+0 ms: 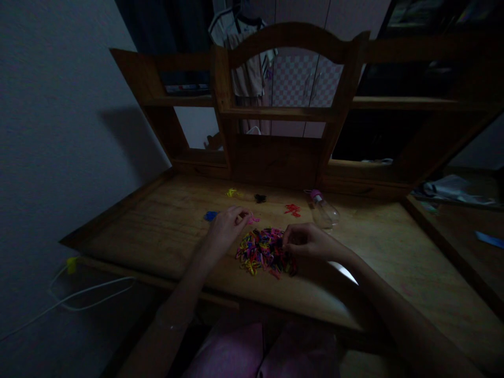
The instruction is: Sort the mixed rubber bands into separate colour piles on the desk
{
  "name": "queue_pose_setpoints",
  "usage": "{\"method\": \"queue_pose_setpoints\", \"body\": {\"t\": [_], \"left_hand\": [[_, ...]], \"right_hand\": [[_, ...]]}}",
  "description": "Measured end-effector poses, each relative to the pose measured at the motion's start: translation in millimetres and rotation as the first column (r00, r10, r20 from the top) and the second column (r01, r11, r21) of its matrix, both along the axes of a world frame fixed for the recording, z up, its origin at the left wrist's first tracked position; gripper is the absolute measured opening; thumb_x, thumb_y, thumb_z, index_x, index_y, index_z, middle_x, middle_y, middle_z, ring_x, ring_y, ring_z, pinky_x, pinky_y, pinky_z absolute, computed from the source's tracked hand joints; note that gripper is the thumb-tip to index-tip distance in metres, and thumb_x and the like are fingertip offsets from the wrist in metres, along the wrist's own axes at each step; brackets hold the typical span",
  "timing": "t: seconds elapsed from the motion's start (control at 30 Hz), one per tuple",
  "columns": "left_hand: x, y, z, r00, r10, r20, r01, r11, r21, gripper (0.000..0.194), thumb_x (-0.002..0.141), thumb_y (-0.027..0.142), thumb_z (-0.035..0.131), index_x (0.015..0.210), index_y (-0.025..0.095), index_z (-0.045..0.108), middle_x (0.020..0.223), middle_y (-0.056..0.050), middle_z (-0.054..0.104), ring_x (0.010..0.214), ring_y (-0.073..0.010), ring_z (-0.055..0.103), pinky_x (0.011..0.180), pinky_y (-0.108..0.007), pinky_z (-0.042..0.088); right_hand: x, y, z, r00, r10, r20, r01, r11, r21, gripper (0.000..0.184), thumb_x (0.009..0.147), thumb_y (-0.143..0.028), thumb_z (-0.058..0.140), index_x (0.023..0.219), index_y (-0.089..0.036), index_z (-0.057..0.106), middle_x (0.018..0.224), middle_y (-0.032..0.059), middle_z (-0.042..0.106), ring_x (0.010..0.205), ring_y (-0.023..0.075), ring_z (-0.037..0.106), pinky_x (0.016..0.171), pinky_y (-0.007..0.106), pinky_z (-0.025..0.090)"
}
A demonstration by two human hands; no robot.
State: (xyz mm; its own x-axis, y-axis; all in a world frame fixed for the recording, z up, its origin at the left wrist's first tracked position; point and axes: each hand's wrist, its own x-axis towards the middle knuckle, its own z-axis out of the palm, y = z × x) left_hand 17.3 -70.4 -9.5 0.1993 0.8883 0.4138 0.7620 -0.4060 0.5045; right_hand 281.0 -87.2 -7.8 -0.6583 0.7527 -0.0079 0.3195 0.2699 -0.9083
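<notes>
A heap of mixed coloured rubber bands (262, 252) lies on the wooden desk in front of me. At its right edge is my right hand (303, 240), thumb and fingers curled into a pinch; whatever is between the fingertips is too small and dark to tell. My left hand (232, 219) reaches past the heap's upper left side, fingertips pinched right at a small pink bunch of bands (254, 219). Whether a band is in that pinch I cannot make out. A blue bunch (210, 216) sits left of this hand. Farther back lie yellow (232, 192), black (260, 198) and red (292, 210) bunches.
A clear bottle with a pink cap (325, 210) lies right of the red bunch. Wooden shelving (275, 111) rises along the desk's back edge. A white cable (94, 291) hangs off the left front. The room is dim.
</notes>
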Motion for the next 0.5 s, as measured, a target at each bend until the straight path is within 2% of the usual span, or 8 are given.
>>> {"method": "queue_pose_setpoints", "body": {"t": [0.2, 0.33, 0.5], "left_hand": [[11, -41, -1.9, 0.995, -0.03, 0.091, 0.028, 0.999, 0.027, 0.019, 0.09, 0.032, 0.052, 0.088, 0.021, 0.067, 0.087, -0.002, 0.067, 0.079, -0.0158, 0.061, 0.071, -0.026, 0.046], [17, -66, -7.1, 0.981, -0.057, 0.183, 0.065, 0.997, -0.037, 0.018, 0.09, 0.032, 0.053, 0.087, 0.022, 0.068, 0.086, -0.002, 0.066, 0.078, -0.0146, 0.061, 0.067, -0.024, 0.047], [36, -85, -7.4, 0.955, -0.122, 0.27, 0.159, 0.98, -0.12, 0.017, 0.085, 0.034, 0.061, 0.098, 0.025, 0.067, 0.096, -0.002, 0.067, 0.087, -0.0161, 0.062, 0.077, -0.026, 0.049]], "right_hand": [[0, 1, 0.4, 1.0, -0.018, -0.015, 0.018, 1.0, 0.013, 0.021, 0.083, -0.035, 0.062, 0.089, -0.015, 0.064, 0.078, 0.0033, 0.065, 0.067, 0.0121, 0.057, 0.061, 0.024, 0.045], [-1, 2, -1.3, 0.998, -0.039, -0.045, 0.039, 0.999, 0.001, 0.024, 0.083, -0.038, 0.062, 0.088, -0.015, 0.065, 0.079, 0.0034, 0.065, 0.068, 0.0125, 0.057, 0.063, 0.025, 0.045], [-2, 0, 1.6, 0.994, -0.049, -0.095, 0.045, 0.998, -0.039, 0.028, 0.083, -0.041, 0.063, 0.086, -0.013, 0.065, 0.077, 0.0026, 0.063, 0.067, 0.0114, 0.055, 0.063, 0.024, 0.043]]}}
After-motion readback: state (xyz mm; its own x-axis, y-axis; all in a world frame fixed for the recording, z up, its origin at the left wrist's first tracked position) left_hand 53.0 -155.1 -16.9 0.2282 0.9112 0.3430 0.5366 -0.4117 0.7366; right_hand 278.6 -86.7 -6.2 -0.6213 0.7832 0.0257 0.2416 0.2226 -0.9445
